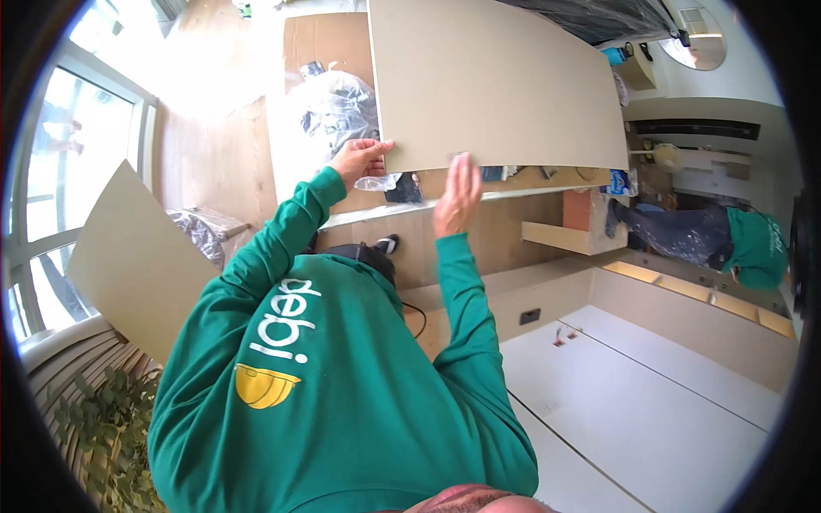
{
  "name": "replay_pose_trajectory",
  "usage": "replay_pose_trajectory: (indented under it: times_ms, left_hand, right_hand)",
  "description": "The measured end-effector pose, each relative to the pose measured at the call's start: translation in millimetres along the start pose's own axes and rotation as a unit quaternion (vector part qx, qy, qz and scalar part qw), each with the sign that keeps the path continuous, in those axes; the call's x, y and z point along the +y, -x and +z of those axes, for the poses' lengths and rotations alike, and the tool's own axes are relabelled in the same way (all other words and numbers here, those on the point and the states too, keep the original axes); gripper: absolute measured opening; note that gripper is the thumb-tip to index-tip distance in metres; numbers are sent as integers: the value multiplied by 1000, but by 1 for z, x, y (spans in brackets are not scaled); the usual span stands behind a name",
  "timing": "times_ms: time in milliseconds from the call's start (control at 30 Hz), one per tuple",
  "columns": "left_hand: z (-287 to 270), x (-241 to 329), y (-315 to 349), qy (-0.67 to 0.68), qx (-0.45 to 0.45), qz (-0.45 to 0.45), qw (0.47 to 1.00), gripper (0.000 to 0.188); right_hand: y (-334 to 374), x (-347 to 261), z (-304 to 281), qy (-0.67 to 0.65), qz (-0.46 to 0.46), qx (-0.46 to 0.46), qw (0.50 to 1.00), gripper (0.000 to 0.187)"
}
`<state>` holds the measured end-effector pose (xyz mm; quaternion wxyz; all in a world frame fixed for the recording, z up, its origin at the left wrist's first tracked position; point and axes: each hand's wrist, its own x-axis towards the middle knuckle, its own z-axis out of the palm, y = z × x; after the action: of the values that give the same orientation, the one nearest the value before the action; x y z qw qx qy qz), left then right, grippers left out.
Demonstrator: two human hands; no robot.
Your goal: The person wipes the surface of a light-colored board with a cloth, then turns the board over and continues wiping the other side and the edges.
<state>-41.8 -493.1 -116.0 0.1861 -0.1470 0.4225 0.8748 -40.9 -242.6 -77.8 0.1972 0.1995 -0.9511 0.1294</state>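
While both arms in green sleeves are reaching upward in the view, the left hand (359, 158) is pinching the lower left corner of a large beige panel (496, 77), fingers curled around its edge. The right hand (458, 195) is pressing flat and open against the panel's lower edge, fingers stretched, grasping nothing. The panel is standing over the wooden floor (214, 154), near crumpled plastic wrap (338, 111). A second beige panel (137, 256) is leaning by the window (68, 171). Another person in green (735, 244) is bending at the right.
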Motion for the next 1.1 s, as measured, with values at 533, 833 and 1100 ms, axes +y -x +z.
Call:
replay_pose_trajectory:
  times_ms: [533,833,1100]
  left_hand:
    - [-2,9,4,6,-11,-13,1000,27]
    - [-1,7,2,-3,-10,-17,1000,28]
    - [-1,9,4,-4,-4,-15,1000,30]
  right_hand:
    - [25,-100,2,11,-31,-78,996,68]
    - [19,-67,1,63,2,-45,997,63]
    - [21,-36,11,57,-28,-41,997,71]
